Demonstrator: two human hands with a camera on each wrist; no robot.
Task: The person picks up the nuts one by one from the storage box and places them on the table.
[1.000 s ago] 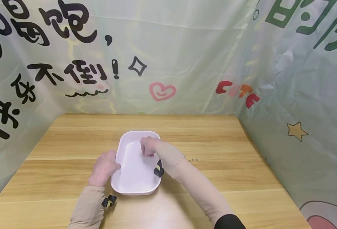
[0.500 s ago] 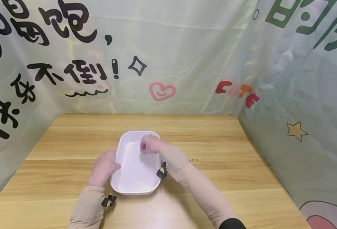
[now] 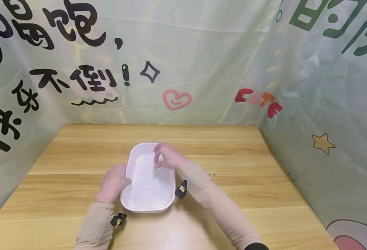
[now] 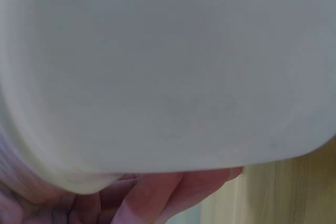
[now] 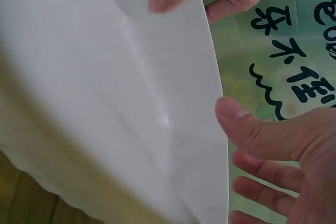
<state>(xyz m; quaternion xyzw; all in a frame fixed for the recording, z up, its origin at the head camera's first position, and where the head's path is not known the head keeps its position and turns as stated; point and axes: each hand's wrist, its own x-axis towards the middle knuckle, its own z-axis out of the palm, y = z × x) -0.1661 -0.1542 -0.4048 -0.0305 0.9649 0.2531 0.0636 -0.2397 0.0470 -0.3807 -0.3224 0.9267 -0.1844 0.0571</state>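
A white rounded-rectangular plastic tray [image 3: 139,194] stands on the wooden table, and nothing shows lying inside it. My left hand [image 3: 114,182] grips its left wall, thumb over the rim on the inner side. In the left wrist view the fingers [image 4: 152,198] reach round the underside of the white wall. My right hand [image 3: 168,156] hovers over the tray's far right part. The right wrist view shows that hand's thumb [image 5: 236,119] and fingers apart, with nothing between them.
Tiny ring-like pieces [image 3: 212,174] lie on the wooden table [image 3: 233,152] right of the tray, partly behind the right forearm. Printed cloth [image 3: 202,62] hangs along the table's back and sides. A small black device [image 3: 181,189] sits at the right wrist.
My right hand has shifted slightly right and up, its fingers spreading from a curled shape. The forearm now covers more of the tiny pieces. Left hand and tray have stayed put.
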